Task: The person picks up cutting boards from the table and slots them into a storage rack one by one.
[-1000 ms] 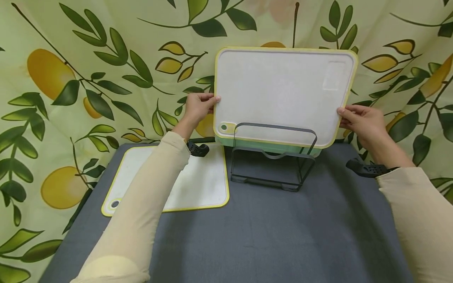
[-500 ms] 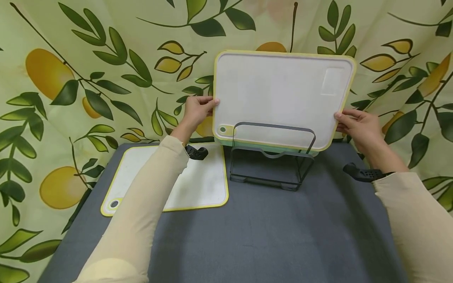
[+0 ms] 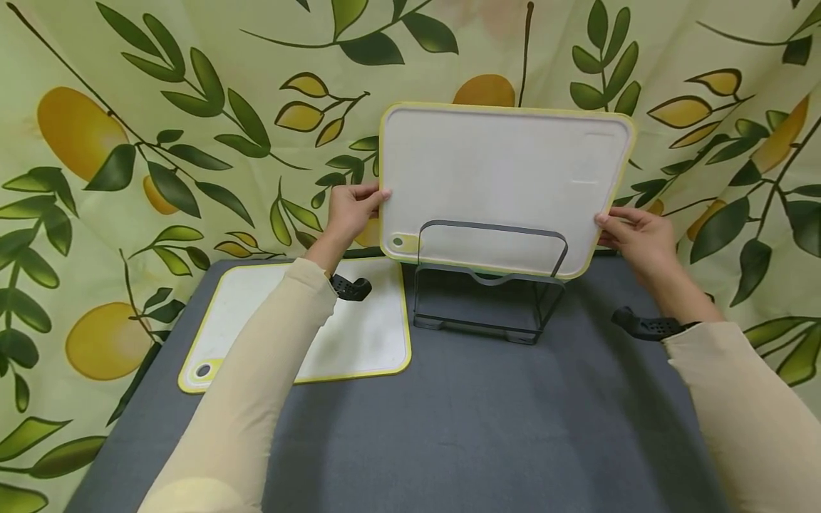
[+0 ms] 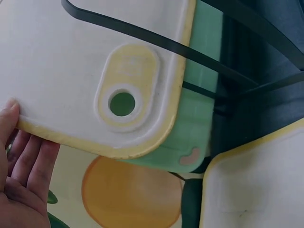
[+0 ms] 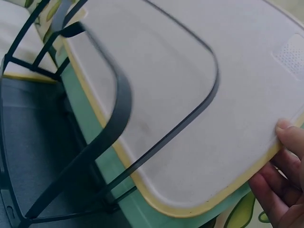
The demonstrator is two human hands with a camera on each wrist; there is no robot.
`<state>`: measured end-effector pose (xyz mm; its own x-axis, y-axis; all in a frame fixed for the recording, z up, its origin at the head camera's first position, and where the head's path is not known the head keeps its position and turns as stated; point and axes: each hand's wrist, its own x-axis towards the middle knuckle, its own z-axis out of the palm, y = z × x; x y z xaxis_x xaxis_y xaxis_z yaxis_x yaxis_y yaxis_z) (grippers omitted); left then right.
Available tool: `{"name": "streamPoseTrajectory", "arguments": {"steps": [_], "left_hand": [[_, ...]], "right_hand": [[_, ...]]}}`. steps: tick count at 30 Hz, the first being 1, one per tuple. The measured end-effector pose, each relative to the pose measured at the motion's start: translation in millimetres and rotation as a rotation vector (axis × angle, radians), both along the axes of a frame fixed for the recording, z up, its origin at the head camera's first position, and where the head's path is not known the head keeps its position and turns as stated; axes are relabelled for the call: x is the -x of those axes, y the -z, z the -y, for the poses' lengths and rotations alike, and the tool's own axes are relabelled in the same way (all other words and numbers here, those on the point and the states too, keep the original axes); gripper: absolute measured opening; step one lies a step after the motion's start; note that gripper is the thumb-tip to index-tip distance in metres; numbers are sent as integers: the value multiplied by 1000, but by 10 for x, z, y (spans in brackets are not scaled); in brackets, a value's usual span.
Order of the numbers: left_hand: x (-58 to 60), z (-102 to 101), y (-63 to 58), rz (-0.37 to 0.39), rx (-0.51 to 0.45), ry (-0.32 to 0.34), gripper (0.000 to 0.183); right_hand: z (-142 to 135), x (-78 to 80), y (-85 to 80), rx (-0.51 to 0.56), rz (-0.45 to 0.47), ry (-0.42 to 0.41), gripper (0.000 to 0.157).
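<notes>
White with a yellow rim, the upright board (image 3: 500, 171) is leaning back behind the front loops of the dark wire rack (image 3: 494, 226). A holed yellow tab (image 4: 128, 61) is marking its lower left corner. Your left hand (image 3: 350, 210) and right hand (image 3: 641, 239) are each pinching a side edge. It is hiding most of a green board (image 4: 202, 128); whether its lower edge is resting on anything, you are not seeing clearly.
</notes>
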<state>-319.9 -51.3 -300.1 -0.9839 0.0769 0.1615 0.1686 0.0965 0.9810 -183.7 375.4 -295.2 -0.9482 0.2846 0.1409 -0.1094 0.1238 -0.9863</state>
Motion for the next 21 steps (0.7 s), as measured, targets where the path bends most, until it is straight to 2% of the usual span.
{"name": "streamPoseTrajectory", "arguments": {"steps": [8, 13, 21], "left_hand": [[-10, 27, 103, 0, 6, -23, 34], [-29, 52, 175, 0, 24, -14, 35], [-42, 85, 275, 16, 19, -17, 37]], "right_hand": [[35, -17, 99, -45, 16, 21, 10], [54, -42, 157, 14, 13, -9, 13], [78, -64, 247, -8, 12, -12, 11]]}}
